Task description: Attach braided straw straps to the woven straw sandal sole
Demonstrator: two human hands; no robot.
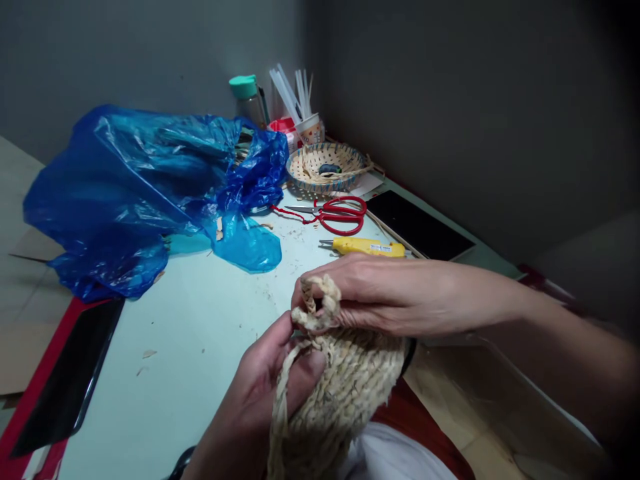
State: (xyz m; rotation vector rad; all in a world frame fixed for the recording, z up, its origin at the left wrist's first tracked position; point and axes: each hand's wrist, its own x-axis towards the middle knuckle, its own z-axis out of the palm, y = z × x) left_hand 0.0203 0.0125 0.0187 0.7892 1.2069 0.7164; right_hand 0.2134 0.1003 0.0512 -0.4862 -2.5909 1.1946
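Note:
A piece of woven straw braid work (pixel 350 380), pale and coarse, is held over the table's near edge. My left hand (pixel 280 380) is closed on its upper edge, the thumb pressed on the weave. A loose plaited strand (pixel 280 407) hangs down over that hand. From the right, my right hand (pixel 360 290) reaches across and is closed at the top of the work, where a straw loop (pixel 327 300) stands up. Its fingertips are partly hidden behind the loop. The lower part of the weave drops into shadow near my lap.
Beyond the hands lie a yellow glue gun (pixel 370 248) and red-handled scissors (pixel 345 215). Behind them stand a shallow woven basket (pixel 300 175), a paper cup (pixel 310 130) of white sticks and a bottle (pixel 245 100). A blue plastic bag (pixel 140 180) fills the left; a black tablet-like slab (pixel 420 223) lies right.

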